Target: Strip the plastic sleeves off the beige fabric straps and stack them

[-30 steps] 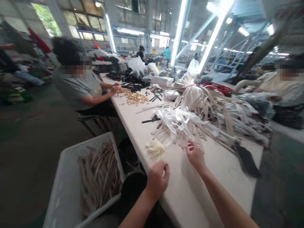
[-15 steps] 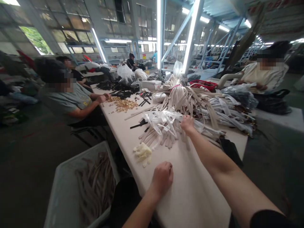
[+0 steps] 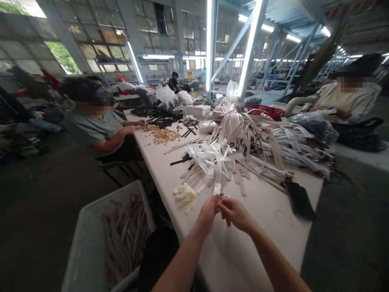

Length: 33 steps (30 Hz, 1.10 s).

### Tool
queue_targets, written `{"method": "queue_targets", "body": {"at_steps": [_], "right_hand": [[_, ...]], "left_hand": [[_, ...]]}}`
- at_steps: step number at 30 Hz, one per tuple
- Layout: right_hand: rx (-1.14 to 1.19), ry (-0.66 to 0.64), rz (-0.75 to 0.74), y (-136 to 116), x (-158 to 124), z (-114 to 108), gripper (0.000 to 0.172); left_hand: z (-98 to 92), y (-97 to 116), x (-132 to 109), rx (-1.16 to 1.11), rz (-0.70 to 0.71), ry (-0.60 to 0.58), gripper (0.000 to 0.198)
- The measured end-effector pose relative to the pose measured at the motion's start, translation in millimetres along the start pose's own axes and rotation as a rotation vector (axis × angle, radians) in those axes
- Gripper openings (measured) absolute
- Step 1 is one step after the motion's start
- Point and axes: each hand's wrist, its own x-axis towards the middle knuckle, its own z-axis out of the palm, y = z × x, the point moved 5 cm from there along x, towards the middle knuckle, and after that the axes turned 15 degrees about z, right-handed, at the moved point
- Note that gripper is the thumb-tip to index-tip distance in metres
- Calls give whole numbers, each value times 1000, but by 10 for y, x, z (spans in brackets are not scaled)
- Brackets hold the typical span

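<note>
In front of me my left hand (image 3: pixel 209 213) pinches the near end of a clear plastic strip (image 3: pixel 217 178) with a small white patch at its tip. My right hand (image 3: pixel 236 211) meets it there, fingers bent and fingertips against the left ones; what they grip, if anything, is hidden. The strip runs back into a tangle of clear plastic strips (image 3: pixel 206 156). Beneath that tangle the ends of beige straps (image 3: pixel 194 174) fan out. A crumpled cream glove (image 3: pixel 184 198) lies left of my hands on the table (image 3: pixel 258 247).
A big tied bundle of beige straps (image 3: pixel 232 121) stands behind, with plastic-wrapped straps (image 3: pixel 298 150) to its right. A black flat piece (image 3: pixel 300 199) overhangs the right edge. Gold metal pieces (image 3: pixel 164 135) lie near a co-worker (image 3: pixel 91 125). A bin of straps (image 3: pixel 75 243) stands lower left.
My right hand has come back from the plastic tangle to my left hand. A plastic strip now stretches toward my hands, and the left fingers pinch its end.
</note>
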Motion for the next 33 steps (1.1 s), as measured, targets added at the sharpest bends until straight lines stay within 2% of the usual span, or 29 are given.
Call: {"method": "queue_targets", "body": {"at_steps": [2, 4, 6, 9, 12, 14, 17, 19, 22, 24, 25, 26, 27, 28, 29, 30, 31, 33], "right_hand": [[54, -7, 61, 192, -188, 170, 39], [77, 16, 113, 334, -347, 193, 41], [96, 12, 148, 434, -508, 123, 45], [127, -77, 175, 553, -768, -34, 50], [138, -181, 190, 677, -997, -196, 49], [120, -204, 206, 764, -1086, -306, 46], [69, -123, 243, 865, -1090, -459, 41], [71, -11, 261, 887, -1027, -519, 38], [120, 76, 266, 870, -888, -457, 40], [170, 73, 271, 859, -793, -351, 45], [204, 71, 274, 858, -753, -301, 48], [236, 81, 268, 854, -721, -266, 50], [250, 103, 246, 842, -696, -246, 50], [240, 138, 208, 821, -680, -243, 48], [211, 183, 164, 795, -672, -250, 46], [176, 223, 124, 766, -670, -259, 44], [148, 245, 98, 742, -670, -259, 43], [150, 217, 110, 725, -665, -217, 43]], "left_hand": [[-5, 54, 128, -112, -23, 79, 47], [-97, 164, 244, -151, -10, 180, 36], [-237, 320, 347, -172, 21, 239, 27], [-532, 612, 493, -162, 94, 330, 15], [-859, 907, 686, -100, 138, 402, 18], [-1064, 1076, 849, -91, 118, 454, 24], [-1298, 1333, 1071, -15, 92, 520, 36], [-1380, 1513, 1121, 168, 117, 571, 34], [-1312, 1670, 895, 479, 259, 673, 24], [-1076, 1588, 522, 653, 434, 649, 34], [-893, 1472, 288, 745, 525, 567, 33], [-688, 1268, 52, 778, 532, 426, 26], [-469, 986, -178, 757, 447, 232, 20], [-257, 670, -412, 687, 311, 50, 23], [-68, 360, -637, 587, 149, -82, 29], [86, 91, -833, 480, -3, -148, 36], [192, -109, -974, 384, -104, -133, 40], [345, -349, -1084, 166, -198, -73, 45]]}}
